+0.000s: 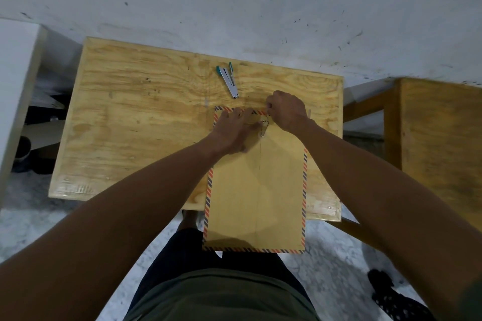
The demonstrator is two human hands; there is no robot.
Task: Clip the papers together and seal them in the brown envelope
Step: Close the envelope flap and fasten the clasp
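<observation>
The brown envelope with a red-and-blue striped border lies on the wooden table, its near end hanging over the table's front edge. My left hand presses flat on the envelope's folded top flap. My right hand is at the flap's top right corner, fingers pinched on the thin string of the clasp that sits by the flap's middle. No papers are visible; whether they are inside the envelope cannot be seen.
A silver stapler with teal ends lies on the table beyond the envelope. A second wooden table stands to the right. A white cabinet is at the left, with dark items on the floor beside it.
</observation>
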